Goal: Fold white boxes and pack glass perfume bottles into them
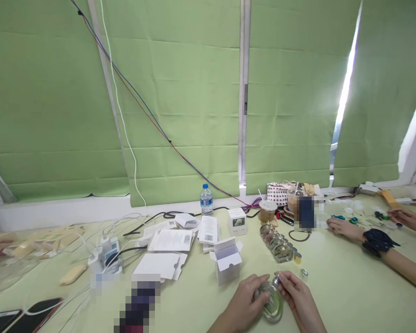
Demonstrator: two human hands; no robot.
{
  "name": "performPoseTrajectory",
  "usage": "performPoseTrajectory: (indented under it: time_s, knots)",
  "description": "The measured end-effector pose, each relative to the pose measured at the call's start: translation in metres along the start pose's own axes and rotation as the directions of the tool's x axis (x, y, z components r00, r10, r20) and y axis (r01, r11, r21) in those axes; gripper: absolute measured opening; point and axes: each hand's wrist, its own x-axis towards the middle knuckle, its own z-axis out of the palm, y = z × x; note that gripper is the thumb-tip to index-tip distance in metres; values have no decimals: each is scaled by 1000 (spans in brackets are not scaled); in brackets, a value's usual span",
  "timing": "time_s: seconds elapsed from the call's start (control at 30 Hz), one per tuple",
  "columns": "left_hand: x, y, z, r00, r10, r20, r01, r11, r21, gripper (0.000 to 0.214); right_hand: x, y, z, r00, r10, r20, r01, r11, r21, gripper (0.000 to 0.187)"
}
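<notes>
While both hands close on a round glass bottle (273, 305) low in the middle of the view, the left hand (244, 300) cups its left side and the right hand (300, 298) curls over its upper right, fingertips by the small neck. Each grip is narrow and pressed to the glass. The bottle sits at the near edge of the pale green counter (336, 282); whether it rests on it or is lifted, I cannot tell. A yellowish tint shows inside.

Just beyond the right hand lies a small cap (303, 274). Behind that, a row of glass bottles (277, 243) runs away from the hands, their contents too small to tell. Near the left hand stands a white box (228, 266) with its flap open. Flat cartons and leaflets (173, 240) lie further left, with a water bottle (206, 200) at the back. At far right, a co-worker's hand (346, 229) rests on the counter, well apart.
</notes>
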Motion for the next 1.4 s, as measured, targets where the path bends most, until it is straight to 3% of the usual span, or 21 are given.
performPoseTrajectory:
  time_s: [0.7,1.07,1.23,1.4]
  knots:
    - [0,-2,0,1000,7,-8,-7,1000,10,44,6,16,-9,1000,-7,-20,7,1000,-19,33]
    - [1,-4,1,1000,7,-11,-7,1000,12,44,1,3,0,999,22,-46,-24,999,-47,36]
    - [0,-3,0,1000,-4,-5,4,1000,-1,43,0,2,-1,997,-70,-22,65,984,-165,34]
    - [0,-2,-1,997,6,-79,-14,996,-91,37,-5,3,3,959,-282,-9,259,892,-370,36]
